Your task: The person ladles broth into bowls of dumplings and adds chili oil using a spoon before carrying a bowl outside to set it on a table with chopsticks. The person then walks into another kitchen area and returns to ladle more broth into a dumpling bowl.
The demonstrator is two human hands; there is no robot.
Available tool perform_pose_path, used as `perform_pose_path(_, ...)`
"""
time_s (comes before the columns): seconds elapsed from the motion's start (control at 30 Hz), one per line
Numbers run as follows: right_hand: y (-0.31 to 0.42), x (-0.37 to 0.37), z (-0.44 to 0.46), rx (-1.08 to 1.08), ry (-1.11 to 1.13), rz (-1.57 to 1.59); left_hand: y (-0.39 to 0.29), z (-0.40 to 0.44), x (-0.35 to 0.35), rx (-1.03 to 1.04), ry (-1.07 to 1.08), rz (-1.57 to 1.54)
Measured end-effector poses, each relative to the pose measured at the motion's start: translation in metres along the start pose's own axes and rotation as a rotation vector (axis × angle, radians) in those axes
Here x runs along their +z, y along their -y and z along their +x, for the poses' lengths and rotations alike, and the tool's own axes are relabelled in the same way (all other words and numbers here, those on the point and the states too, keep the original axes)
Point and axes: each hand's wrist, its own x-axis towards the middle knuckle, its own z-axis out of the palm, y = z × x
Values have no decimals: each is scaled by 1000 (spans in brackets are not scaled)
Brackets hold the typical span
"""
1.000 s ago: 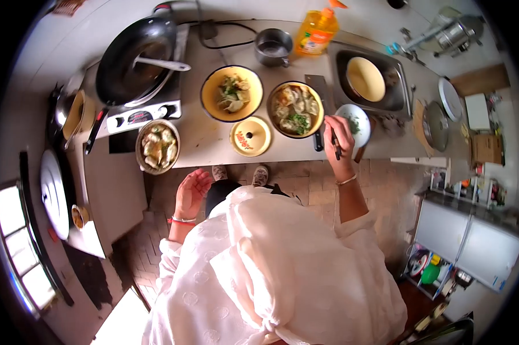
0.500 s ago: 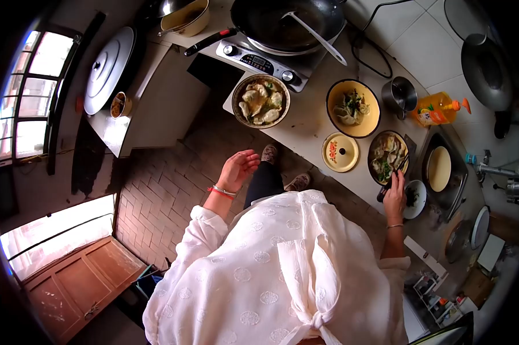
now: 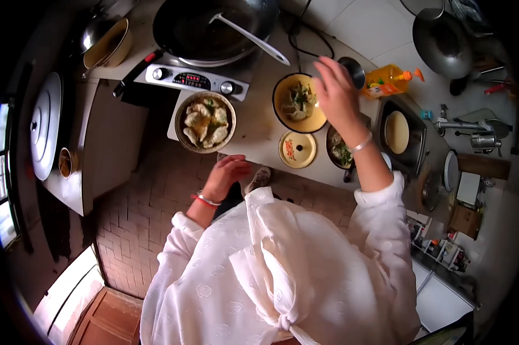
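Note:
My right hand [image 3: 339, 98] is raised over the counter with its fingers stretched out and nothing visible in them. It lies between a yellow enamel bowl [image 3: 280, 112] of dumplings and greens and a dark metal cup [image 3: 352, 71]. Below my right forearm, a dark-rimmed dish [image 3: 341, 150] of dumplings is partly hidden. A yellow lid [image 3: 307, 160] with a black knob lies beside it. My left hand [image 3: 227, 177] hovers by the counter's front edge, fingers extended and holding nothing. Above it stands a patterned bowl [image 3: 205, 122] of dumplings in broth.
A black wok [image 3: 196, 46] with a white-handled spatula [image 3: 253, 39] sits on an induction cooker [image 3: 196, 78]. An orange soap bottle [image 3: 386, 79] stands near the sink [image 3: 412, 152]. Left are a large round lid [image 3: 45, 126] and a small pot [image 3: 68, 163].
My right hand has left the dark-rimmed dumpling dish and moved up toward the metal cup. My left hand is now closer to the counter edge. The whole view has shifted.

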Motion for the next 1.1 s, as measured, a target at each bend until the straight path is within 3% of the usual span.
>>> perform_pose_path(0.1, 20, 45, 49, -95, 113, -164, 5, 47, 18, -12, 155, -96)
perform_pose_path(0.2, 35, 81, 69, -4, 366, -282, -7, 88, 50, 11, 109, 59)
perform_pose_path(0.37, 24, 119, 83, 72, 543, -320, -15, 130, 75, -109, 231, -64)
perform_pose_path(0.47, 20, 120, 92, -46, 565, -349, -14, 149, 80, -161, 273, -86)
perform_pose_path(0.57, 20, 115, 105, 7, 498, -266, -4, 172, 85, -69, 353, -233)
perform_pose_path(0.67, 6, 119, 112, 104, 334, -60, -9, 180, 93, -133, 188, -144)
perform_pose_path(0.7, 8, 111, 120, 219, 393, -14, -11, 179, 94, -135, 162, -136)
perform_pose_path(0.83, 2, 95, 139, 353, 482, 5, -38, 156, 112, -119, 100, -60)
perform_pose_path(0.97, -11, 99, 143, 357, 532, 125, -81, 103, 124, -133, 119, 46)
perform_pose_path(1.1, -19, 106, 144, 570, 714, 494, -105, 55, 104, -90, 146, 55)
